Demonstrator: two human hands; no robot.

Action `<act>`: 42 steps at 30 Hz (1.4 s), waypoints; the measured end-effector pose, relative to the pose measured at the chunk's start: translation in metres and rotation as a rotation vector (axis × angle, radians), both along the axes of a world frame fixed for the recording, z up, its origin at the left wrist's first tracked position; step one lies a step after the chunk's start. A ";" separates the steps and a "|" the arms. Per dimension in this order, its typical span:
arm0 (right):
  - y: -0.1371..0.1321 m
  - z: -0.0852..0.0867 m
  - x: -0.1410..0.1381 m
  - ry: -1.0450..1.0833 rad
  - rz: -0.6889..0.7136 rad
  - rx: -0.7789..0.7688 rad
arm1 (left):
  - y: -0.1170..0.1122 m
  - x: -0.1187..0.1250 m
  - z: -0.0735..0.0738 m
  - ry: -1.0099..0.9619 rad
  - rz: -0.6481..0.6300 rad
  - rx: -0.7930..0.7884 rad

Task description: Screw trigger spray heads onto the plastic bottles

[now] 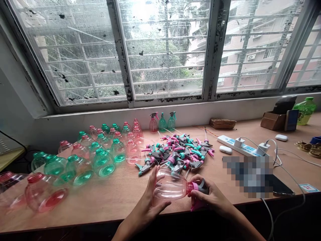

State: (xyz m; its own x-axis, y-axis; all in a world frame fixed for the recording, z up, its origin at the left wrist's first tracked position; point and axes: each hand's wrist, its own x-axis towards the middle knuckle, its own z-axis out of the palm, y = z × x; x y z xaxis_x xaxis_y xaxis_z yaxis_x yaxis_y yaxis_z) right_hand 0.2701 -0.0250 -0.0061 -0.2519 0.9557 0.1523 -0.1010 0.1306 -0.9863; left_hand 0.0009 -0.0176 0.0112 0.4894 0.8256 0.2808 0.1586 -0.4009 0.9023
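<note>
A clear pink spray bottle (169,187) lies sideways in the air just above the table's front edge. My left hand (150,195) is wrapped around its base, with the thumb below and the fingers behind. At the neck, my right hand (209,195) grips the pink and grey spray head (200,187), which sits on the bottle's mouth; whether it is fully screwed on I cannot tell. Just beyond the bottle lies a pile of loose spray heads (178,150) in pink, green and grey. To the left stand several open pink and green bottles (104,164).
Three bottles with spray heads (162,123) stand by the window wall. On the right are a power strip (240,145) with plugs and cables, white earbud cases (225,149), a blurred-out patch beside a dark phone, a cardboard box (273,119) and a green jug (304,110).
</note>
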 end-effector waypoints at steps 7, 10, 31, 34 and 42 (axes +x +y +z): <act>0.000 -0.001 0.000 0.013 0.001 -0.002 | -0.002 0.000 0.008 -0.013 -0.022 -0.067; 0.001 -0.001 0.000 0.013 0.001 0.004 | 0.000 0.000 0.005 0.023 -0.003 -0.042; 0.002 -0.001 0.001 0.004 -0.001 0.001 | 0.006 -0.002 -0.003 -0.009 -0.043 -0.038; 0.001 -0.001 0.000 0.005 0.005 -0.001 | 0.006 -0.001 -0.005 -0.005 -0.028 -0.010; -0.001 0.000 0.001 0.000 0.008 0.008 | 0.004 -0.004 0.000 0.015 -0.027 -0.066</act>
